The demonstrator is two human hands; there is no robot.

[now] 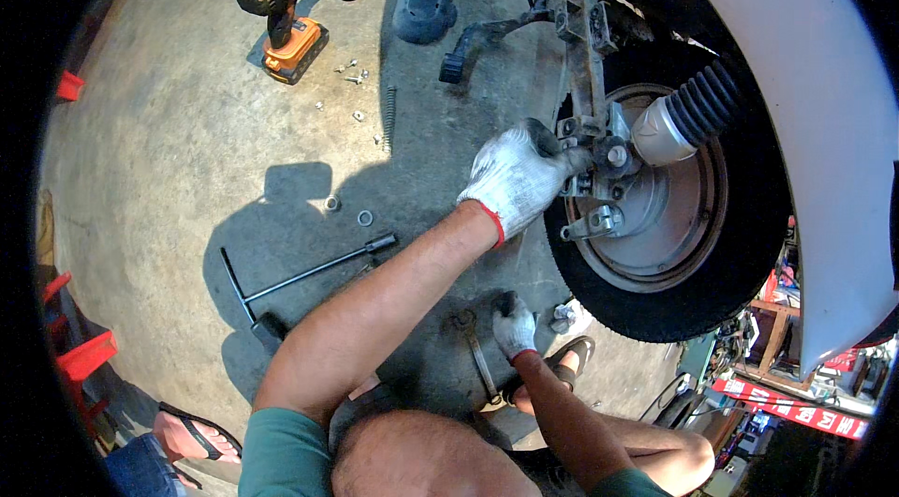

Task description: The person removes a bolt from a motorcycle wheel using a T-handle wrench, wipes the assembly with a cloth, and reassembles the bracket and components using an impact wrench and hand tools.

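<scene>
My left hand (518, 169), in a white knit glove with dark fingertips and a red cuff, is closed at a dark metal part at the wheel hub; its fingers partly hide that part. Just beside it a bolt head (616, 156) shows on the metal swingarm (588, 66). The wheel (646, 258) has a black tyre and a grey drum hub. Lower down, my right hand (514, 328), gloved alike, is held low with its fingers curled; what they hold, if anything, is hidden. A wrench (479, 361) lies on the floor beside it.
An orange and black cordless impact driver (292, 14) stands at the upper left. Several small bolts (356, 78), a spring (389, 120), a ring (365, 217) and a T-handle socket wrench (309, 280) lie on the concrete. White bodywork (824, 150) overhangs the right. Another person's sandalled foot (192, 433) is lower left.
</scene>
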